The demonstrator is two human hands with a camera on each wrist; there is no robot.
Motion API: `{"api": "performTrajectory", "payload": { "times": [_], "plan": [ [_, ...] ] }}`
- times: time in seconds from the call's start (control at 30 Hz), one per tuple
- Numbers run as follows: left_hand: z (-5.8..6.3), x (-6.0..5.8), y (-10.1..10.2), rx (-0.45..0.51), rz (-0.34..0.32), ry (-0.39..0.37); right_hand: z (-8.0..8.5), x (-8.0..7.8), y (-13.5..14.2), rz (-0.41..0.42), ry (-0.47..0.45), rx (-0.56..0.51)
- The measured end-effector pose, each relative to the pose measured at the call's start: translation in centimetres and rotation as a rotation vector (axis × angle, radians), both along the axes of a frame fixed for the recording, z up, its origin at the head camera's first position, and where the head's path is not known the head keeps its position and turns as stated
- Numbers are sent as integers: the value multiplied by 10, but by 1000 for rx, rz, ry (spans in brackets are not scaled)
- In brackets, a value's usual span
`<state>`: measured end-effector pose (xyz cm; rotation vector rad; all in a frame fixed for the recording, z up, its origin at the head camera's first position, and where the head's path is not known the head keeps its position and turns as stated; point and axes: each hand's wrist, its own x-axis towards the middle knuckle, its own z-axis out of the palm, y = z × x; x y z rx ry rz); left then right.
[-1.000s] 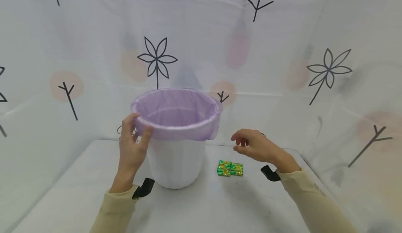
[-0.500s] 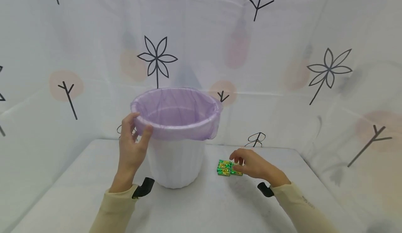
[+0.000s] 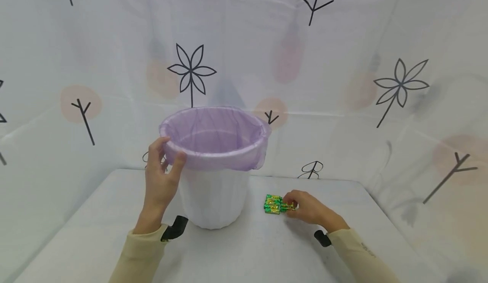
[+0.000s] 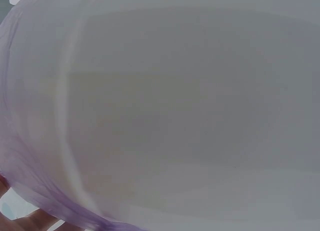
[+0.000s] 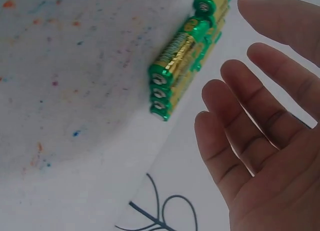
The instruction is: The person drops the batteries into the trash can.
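Observation:
A white trash can (image 3: 213, 200) stands upright on the table, lined with a thin purple trash bag (image 3: 215, 161) folded over its rim. My left hand (image 3: 159, 185) holds the can's upper left side, with its thumb in front and its fingers around the left. In the left wrist view, fingertips (image 4: 35, 221) show below the bag's edge. Right of the can lie several green and gold batteries (image 3: 272, 204) in two blocks. My right hand (image 3: 310, 210) is at the right block, its thumb and fingers loosely bent. The right wrist view shows a gap between fingers and batteries (image 5: 177, 51).
The white table (image 3: 236, 253) carries the can and batteries. Behind it hangs a white cloth (image 3: 244, 50) printed with flowers and twigs. A black wrist-camera mount (image 3: 322, 238) sits at the right cuff, another mount (image 3: 174, 228) at the left.
My right hand has come down to the right block of batteries from above and to the right. The left hand and the trash can have stayed in place.

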<state>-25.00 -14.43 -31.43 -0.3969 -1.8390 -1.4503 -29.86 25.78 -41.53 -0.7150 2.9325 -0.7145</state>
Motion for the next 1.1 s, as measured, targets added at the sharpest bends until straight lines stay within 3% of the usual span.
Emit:
{"api": "performTrajectory", "payload": {
  "times": [0.53,1.1],
  "plan": [
    [1,-1,-1,12,-16,9,-18,-9,2,-18,18,64],
    [0,-1,-1,0,-5,-9,-22,-4,-2,-16,-36,51]
  ]
}}
